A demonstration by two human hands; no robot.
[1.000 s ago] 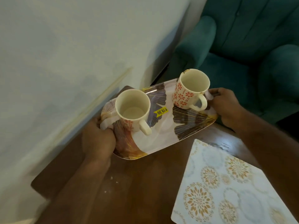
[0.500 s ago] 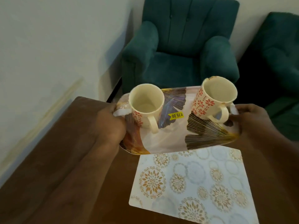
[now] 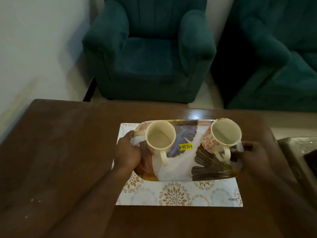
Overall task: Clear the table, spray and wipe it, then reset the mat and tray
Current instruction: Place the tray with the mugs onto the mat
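Observation:
A white tray [image 3: 178, 167] with leaf prints and a yellow price sticker is over the patterned mat [image 3: 178, 194] on the brown wooden table [image 3: 60, 152]. My left hand [image 3: 127, 152] grips the tray's left edge. My right hand [image 3: 252, 156] holds its right edge. Two cream mugs stand on the tray: a plain-looking mug [image 3: 160, 140] on the left and a mug with red flowers [image 3: 223, 136] on the right. Both look empty. Whether the tray rests on the mat or hovers just above it I cannot tell.
A teal armchair [image 3: 149, 54] stands beyond the table's far edge, and a second teal seat [image 3: 277, 57] is at the right. A white wall runs along the left. A dark object [image 3: 298, 157] sits at the table's right end. Small white specks lie on the table's left part.
The tray with both mugs has moved from near the wall and the armchair to over the mat. My view has swung to face the table squarely.

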